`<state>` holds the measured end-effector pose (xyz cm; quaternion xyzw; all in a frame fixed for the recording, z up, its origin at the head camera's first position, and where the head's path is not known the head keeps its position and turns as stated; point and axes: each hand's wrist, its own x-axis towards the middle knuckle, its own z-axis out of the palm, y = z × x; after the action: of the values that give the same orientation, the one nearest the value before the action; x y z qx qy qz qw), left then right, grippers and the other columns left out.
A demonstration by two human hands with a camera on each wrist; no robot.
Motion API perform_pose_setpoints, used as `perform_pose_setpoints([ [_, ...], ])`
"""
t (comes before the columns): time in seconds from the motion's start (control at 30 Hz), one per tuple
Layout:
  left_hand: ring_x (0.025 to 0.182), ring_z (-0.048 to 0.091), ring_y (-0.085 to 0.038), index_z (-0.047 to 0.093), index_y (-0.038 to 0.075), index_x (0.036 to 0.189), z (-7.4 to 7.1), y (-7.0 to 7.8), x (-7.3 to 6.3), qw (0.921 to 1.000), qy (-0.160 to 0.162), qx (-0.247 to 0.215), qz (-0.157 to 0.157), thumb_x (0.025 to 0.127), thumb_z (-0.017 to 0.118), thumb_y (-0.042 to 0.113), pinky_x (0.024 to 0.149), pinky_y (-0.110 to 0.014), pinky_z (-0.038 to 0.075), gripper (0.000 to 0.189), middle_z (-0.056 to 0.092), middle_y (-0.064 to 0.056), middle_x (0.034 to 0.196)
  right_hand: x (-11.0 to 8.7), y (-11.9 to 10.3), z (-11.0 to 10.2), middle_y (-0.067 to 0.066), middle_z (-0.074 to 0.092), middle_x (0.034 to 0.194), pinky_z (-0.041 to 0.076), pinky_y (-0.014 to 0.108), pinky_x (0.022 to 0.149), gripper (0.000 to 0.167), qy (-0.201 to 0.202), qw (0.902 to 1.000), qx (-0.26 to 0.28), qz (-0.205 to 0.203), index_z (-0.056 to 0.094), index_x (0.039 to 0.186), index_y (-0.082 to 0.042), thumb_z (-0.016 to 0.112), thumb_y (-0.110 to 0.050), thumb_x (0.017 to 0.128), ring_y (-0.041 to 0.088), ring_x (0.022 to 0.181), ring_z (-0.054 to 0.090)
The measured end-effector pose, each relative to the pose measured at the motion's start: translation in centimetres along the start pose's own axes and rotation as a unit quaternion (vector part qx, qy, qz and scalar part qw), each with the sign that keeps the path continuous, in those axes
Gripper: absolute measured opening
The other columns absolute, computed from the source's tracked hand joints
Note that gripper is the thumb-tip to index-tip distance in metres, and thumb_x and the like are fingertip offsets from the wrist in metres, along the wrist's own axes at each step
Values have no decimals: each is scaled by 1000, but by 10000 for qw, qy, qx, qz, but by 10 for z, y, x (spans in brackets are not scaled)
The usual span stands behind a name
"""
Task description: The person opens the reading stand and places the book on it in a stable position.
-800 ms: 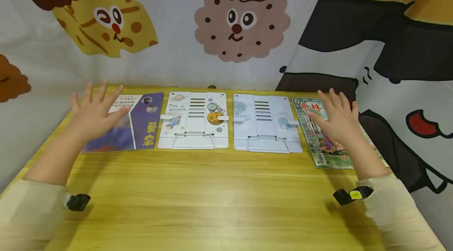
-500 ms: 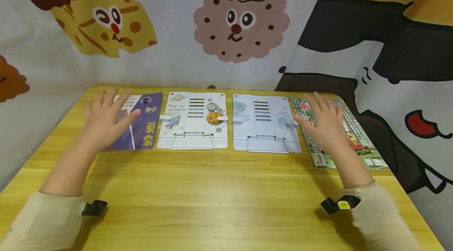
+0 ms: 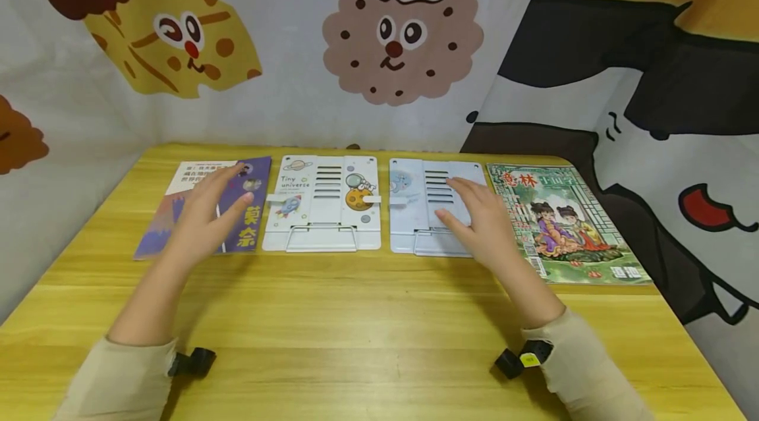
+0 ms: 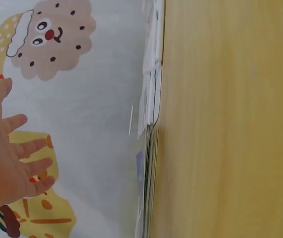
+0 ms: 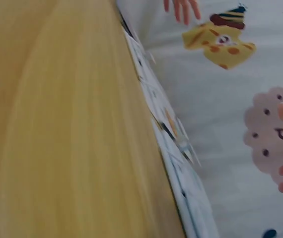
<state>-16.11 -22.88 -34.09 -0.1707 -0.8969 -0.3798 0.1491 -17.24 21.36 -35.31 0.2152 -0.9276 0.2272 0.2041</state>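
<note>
— The right hand (image 3: 489,226) has been brought inward since the earlier frames, from over the magazine (image 3: 572,223) to over the pale-blue stand (image 3: 415,217); the left hand (image 3: 204,220) has been shifted inward over the purple book (image 3: 163,230).
— Is anything gripped?
— Nothing. The fingers of each hand are held apart and loosely extended, and in the wrist views both hands are seen raised, clear of what lies below.
— And where are the stands laid?
— Flat, side by side, midway along the far edge of the table (image 3: 367,329), with the book toward the far left corner and the magazine toward the far right one.
— Which hand is nearer to which?
— The pale-blue stand is overhung by the right hand, its right part covered. The astronaut stand (image 3: 323,203) lies just to the right of the left thumb, past the book's inner edge.
— How is the long axis set?
— Perhaps along the far edge; the plates are foreshortened, so it cannot be judged surely. Any grip would probably be best taken at the outer side edges.
</note>
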Motion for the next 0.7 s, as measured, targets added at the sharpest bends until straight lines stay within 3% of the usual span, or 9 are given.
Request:
perform_pose_setpoints([
  [0.2, 131, 33, -44, 38, 6, 146, 14, -1, -1, 9985, -258, -487, -54, 97, 58, 21, 104, -63, 23, 55, 40, -23, 143, 3, -23, 21, 12, 52, 136, 31, 56, 103, 52, -140, 9980, 599, -112, 53, 136, -10, 59, -40, 94, 32, 125, 45],
  [0.3, 125, 42, -42, 39, 3, 144, 23, -5, -1, 9979, -446, -472, -37, 96, 59, 21, 100, -60, 31, 55, 47, -23, 136, 4, -34, 31, 9, 54, 134, 35, 52, 101, 49, -242, 9957, 894, -94, 55, 135, -12, 59, -39, 95, 29, 122, 48],
  [0.47, 110, 54, -38, 46, 1, 139, 38, -11, 0, 9958, -693, -584, -84, 96, 60, 17, 89, -55, 42, 49, 59, -23, 120, 4, -49, 50, 2, 60, 126, 49, 42, 84, 41, -350, 9901, 1358, -70, 59, 129, -14, 61, -34, 94, 21, 106, 57],
  [0.7, 93, 62, -29, 55, -2, 131, 49, -15, -3, 9919, -1107, -560, -267, 95, 61, 15, 77, -43, 50, 40, 65, -14, 104, 8, -63, 78, 4, 65, 115, 50, 37, 76, 36, -577, 9810, 1852, -83, 64, 122, -8, 65, -28, 92, 19, 91, 60],
])
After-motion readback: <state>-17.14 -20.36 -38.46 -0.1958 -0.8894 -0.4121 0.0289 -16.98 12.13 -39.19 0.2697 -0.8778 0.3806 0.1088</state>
